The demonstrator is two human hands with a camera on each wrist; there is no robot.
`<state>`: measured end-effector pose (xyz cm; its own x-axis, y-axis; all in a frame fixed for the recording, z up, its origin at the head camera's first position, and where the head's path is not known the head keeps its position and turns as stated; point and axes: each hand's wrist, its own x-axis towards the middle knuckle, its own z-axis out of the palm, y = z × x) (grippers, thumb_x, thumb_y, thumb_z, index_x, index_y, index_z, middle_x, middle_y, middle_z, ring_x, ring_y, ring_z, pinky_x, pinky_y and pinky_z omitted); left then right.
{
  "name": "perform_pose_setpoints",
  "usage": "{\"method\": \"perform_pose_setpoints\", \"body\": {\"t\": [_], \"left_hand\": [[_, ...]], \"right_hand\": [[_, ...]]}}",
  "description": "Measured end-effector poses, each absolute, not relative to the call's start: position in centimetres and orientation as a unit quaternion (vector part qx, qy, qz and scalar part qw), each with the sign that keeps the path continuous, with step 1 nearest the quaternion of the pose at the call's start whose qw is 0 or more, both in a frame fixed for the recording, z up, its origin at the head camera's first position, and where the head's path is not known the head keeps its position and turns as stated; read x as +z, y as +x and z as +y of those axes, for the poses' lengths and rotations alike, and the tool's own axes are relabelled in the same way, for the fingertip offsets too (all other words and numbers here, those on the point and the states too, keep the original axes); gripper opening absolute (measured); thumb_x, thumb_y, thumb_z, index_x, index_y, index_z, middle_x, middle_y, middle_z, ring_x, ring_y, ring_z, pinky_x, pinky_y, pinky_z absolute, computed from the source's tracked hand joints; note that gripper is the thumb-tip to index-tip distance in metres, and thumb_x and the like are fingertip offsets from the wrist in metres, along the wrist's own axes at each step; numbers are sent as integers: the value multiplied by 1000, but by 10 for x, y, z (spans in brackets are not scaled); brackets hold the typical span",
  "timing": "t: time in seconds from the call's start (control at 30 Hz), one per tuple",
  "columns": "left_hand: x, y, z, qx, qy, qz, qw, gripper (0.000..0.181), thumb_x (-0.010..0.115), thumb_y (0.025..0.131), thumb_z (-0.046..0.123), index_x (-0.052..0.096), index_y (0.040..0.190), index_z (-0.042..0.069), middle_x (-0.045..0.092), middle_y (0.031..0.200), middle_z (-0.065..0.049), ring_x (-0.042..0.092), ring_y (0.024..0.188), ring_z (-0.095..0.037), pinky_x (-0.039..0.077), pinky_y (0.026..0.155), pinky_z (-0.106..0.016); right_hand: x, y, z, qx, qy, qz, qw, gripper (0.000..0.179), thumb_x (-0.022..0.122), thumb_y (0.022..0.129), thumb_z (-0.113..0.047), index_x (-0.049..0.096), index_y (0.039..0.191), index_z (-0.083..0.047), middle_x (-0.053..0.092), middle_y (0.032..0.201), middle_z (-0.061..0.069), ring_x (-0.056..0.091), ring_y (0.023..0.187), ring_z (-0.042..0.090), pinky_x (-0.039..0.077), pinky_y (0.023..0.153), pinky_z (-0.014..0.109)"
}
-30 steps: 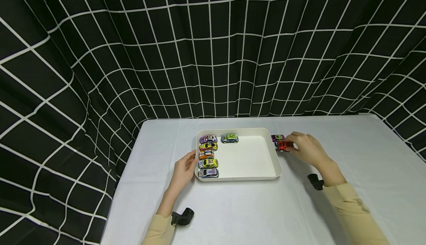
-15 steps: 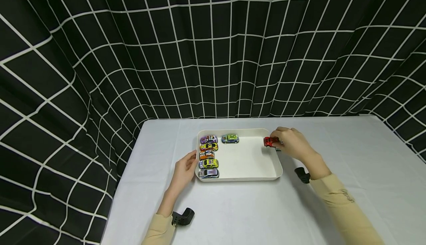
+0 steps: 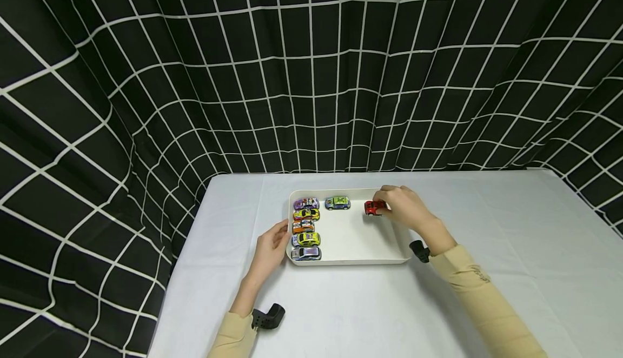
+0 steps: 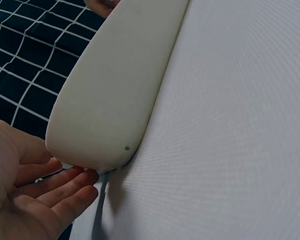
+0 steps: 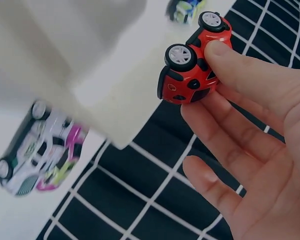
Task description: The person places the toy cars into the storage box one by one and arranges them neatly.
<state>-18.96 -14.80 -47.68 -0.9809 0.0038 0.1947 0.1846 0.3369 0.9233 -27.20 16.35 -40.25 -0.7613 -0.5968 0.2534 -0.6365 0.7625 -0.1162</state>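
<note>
In the head view my right hand pinches a red toy car over the right part of the white tray. The right wrist view shows the thumb on the side of this car, its wheels toward the camera. My left hand rests at the tray's left wall, its fingers loosely extended against the outside near the front corner. Inside the tray, several toy cars stand in a column along the left wall, a purple car at the back and a silver car in front. A green-blue car begins a second column.
A white toy car with a magenta-and-green one beside it stands outside the tray in the right wrist view; my right hand hides them in the head view. A white cloth covers the table. Behind hangs a black grid curtain.
My right hand has lifted the red car from beside the tray's right wall and carried it left over the rim into the tray area. My left hand has stayed put.
</note>
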Motion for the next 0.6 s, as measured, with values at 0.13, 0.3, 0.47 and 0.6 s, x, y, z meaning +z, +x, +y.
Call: {"method": "perform_pose_setpoints", "body": {"t": [0.13, 0.3, 0.47, 0.6], "left_hand": [[-478, -190, -148, -568, -59, -817, 82, 36, 54, 91, -1, 50, 125, -11, 60, 112, -26, 62, 99, -32, 53, 88, -30], [-478, -190, -149, -567, -58, -818, 78, 37, 54, 91, -1, 49, 126, -11, 60, 112, -26, 62, 99, -32, 53, 88, -30], [-479, -191, -149, -581, -64, -808, 78, 38, 55, 91, 0, 47, 126, -14, 58, 113, -29, 61, 100, -36, 52, 89, -36], [-478, -191, -149, -577, -62, -811, 78, 38, 55, 91, 0, 48, 126, -13, 59, 113, -28, 61, 99, -34, 52, 89, -34]], "right_hand": [[-406, -274, 153, 94, 342, -930, 97, 16, 79, 71, -9, 69, 84, -8, 63, 81, 2, 58, 71, 17, 51, 68, 42], [-413, -279, 141, 95, 354, -926, 95, 16, 79, 72, -10, 68, 84, -10, 62, 80, 0, 57, 70, 14, 52, 66, 40], [-415, -282, 127, 97, 363, -922, 99, 16, 79, 71, -11, 68, 82, -12, 61, 78, -1, 54, 65, 13, 51, 62, 38], [-416, -284, 118, 95, 367, -921, 88, 14, 79, 72, -12, 67, 81, -13, 60, 78, -2, 52, 64, 12, 50, 60, 36]]}}
